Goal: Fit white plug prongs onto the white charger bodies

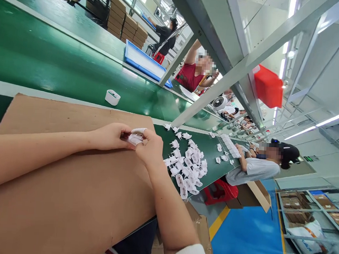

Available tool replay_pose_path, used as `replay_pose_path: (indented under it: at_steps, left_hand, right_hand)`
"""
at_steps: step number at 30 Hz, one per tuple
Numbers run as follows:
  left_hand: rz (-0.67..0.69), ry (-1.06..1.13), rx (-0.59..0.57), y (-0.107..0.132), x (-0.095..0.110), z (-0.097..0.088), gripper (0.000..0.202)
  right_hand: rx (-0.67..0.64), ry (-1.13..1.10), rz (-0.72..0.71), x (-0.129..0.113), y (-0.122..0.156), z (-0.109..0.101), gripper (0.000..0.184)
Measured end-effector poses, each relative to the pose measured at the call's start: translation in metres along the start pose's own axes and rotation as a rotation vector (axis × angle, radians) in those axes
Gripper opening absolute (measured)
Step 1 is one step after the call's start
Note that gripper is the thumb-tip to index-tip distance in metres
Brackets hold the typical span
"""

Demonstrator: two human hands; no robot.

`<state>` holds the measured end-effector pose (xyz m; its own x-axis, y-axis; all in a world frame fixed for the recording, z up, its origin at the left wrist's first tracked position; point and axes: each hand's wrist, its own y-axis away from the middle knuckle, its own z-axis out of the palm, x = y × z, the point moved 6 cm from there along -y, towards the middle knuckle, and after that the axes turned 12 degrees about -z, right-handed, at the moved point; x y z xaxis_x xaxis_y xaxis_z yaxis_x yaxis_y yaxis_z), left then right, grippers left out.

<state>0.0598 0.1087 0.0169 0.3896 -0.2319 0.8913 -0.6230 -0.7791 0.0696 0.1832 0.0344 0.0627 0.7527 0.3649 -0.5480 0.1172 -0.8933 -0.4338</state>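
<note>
Nearest is the cardboard sheet (67, 205), flat and dull brown. Above it, the left hand (108, 136) and the right hand (150, 145) together grasp one small white piece (136, 136) with fingertips, which partly hide its shape. In my judgement, the left should steady it while the right applies light, even pressure. From this piece, at four o'clock, smooth white plastic parts (194, 158), some pronged, lie heaped; at eleven, an oval shell (112, 98) stands on the glossy green belt (61, 59). Farther, at twelve, is a blue-rimmed tray (147, 64).
</note>
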Motion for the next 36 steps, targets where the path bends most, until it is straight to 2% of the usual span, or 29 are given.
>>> replay_pose_path:
  at_steps: [4, 12, 15, 18, 21, 24, 26, 29, 32, 36]
  left_hand:
    - [0.008, -0.052, -0.056, 0.002, 0.006, 0.002, 0.055]
    - [0.068, -0.096, -0.070, 0.009, 0.019, 0.004, 0.053]
    - [0.058, -0.113, -0.024, 0.010, 0.017, 0.006, 0.052]
    - [0.030, -0.136, 0.031, 0.009, 0.009, 0.008, 0.051]
    - [0.070, -0.117, 0.015, 0.009, 0.005, 0.011, 0.049]
    - [0.097, -0.083, -0.031, 0.008, 0.002, 0.012, 0.047]
    - [0.078, -0.061, -0.049, 0.008, 0.000, 0.013, 0.046]
    - [0.035, -0.057, -0.046, 0.006, -0.004, 0.013, 0.044]
    - [-0.006, -0.093, -0.015, 0.004, -0.008, 0.013, 0.043]
    - [-0.032, -0.125, 0.042, 0.003, -0.010, 0.012, 0.044]
  right_hand:
    - [0.074, -0.058, 0.058, 0.009, 0.007, 0.001, 0.049]
    - [0.076, -0.102, 0.061, 0.007, 0.006, 0.001, 0.048]
    - [0.109, -0.058, 0.089, 0.005, 0.008, 0.002, 0.049]
    - [0.139, -0.112, 0.118, 0.010, 0.012, 0.005, 0.051]
    - [0.122, -0.202, 0.118, 0.018, 0.013, 0.006, 0.054]
    - [0.039, -0.265, 0.085, 0.021, 0.009, 0.003, 0.055]
    - [-0.023, -0.202, 0.039, 0.017, 0.007, -0.003, 0.054]
    - [-0.088, 0.036, -0.010, 0.004, 0.003, -0.012, 0.053]
    - [-0.135, 0.211, 0.016, -0.006, -0.001, -0.015, 0.045]
    - [-0.136, 0.229, 0.081, -0.007, -0.001, -0.012, 0.036]
